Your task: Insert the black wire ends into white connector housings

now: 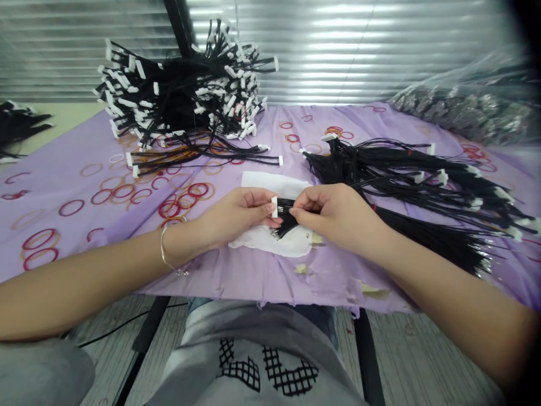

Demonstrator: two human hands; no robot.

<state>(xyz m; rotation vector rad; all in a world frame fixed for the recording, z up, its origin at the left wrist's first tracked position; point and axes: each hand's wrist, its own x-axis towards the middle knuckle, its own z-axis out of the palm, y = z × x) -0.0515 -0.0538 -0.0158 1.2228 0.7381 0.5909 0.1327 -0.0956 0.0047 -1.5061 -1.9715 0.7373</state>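
Purple cloth: your left hand pinches white connector, light, rigid; your right hand pinches its black wires, thin, limp, probably best gripped near housing.

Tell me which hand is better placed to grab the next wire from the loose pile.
Likely right. The right hand sits beside the loose wire pile, pinching black wires; the left hand is farther off, holding the white connector.
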